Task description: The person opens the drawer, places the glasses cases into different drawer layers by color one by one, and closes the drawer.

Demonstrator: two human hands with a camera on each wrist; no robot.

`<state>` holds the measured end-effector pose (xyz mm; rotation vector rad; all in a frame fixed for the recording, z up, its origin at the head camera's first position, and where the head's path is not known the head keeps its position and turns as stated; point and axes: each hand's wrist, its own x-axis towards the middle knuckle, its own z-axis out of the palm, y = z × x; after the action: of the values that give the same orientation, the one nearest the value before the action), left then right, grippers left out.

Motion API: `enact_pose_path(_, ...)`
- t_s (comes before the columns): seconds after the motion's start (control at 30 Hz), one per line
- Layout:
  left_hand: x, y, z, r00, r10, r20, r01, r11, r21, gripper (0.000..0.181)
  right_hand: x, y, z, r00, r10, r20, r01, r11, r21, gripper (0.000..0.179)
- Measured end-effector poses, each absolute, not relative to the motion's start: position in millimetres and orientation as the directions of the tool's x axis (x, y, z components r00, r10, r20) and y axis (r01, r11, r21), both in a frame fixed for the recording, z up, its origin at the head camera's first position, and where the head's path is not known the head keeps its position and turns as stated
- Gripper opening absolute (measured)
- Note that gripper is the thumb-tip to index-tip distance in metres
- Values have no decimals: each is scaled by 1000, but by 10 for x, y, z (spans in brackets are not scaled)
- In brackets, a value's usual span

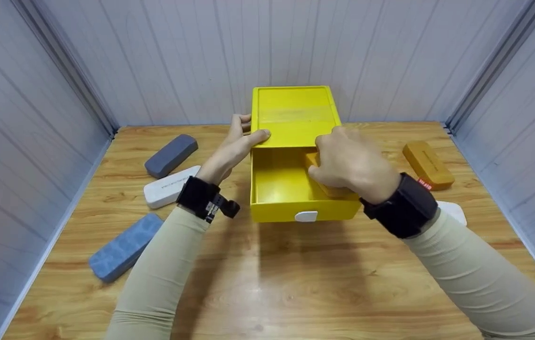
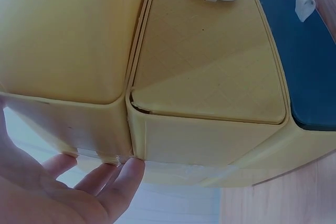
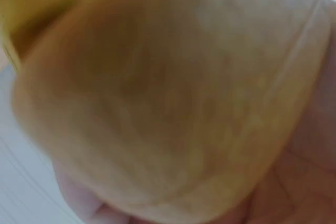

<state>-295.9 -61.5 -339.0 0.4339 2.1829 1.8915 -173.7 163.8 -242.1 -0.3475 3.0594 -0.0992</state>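
A yellow drawer unit (image 1: 296, 106) stands near the back wall with its top drawer (image 1: 274, 182) pulled out. My left hand (image 1: 234, 148) steadies the unit's left side, its thumb on the top edge. In the left wrist view, the left fingertips (image 2: 128, 179) touch the side wall. My right hand (image 1: 352, 158) grips an orange glasses case (image 1: 331, 190) at the right side of the drawer. Blurred and close, that case (image 3: 173, 98) fills most of the right wrist view, tilted against the palm. The right hand hides much of it in the head view.
On the left lie a grey case (image 1: 171, 156), a white case (image 1: 168, 188) and a blue patterned case (image 1: 125, 246). Another orange case (image 1: 428, 165) and a partly hidden white one (image 1: 454, 212) lie right. Lower drawers include a dark blue one (image 2: 299, 51). Panel walls enclose the wooden tabletop.
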Motion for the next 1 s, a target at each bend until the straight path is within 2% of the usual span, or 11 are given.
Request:
enact_pose_path(0.47,-2961,-578,-3391,-930,366,30,83,129,988,68,-1719,1664,-2512,-976,-214,-41,-212,975,-64,29)
enact_pose_path(0.73,-2951,-589,-3385,-933,359,29,79,125,989,68,-1739,1703,-2575,-969,-236,-74,-235,972,-20,54)
enact_pose_path(1.0,-2956,-591,-3403,-934,357,34,81,119,990,67,-1720,1726,-2649,-969,-241,-56,-241,971,-6,60)
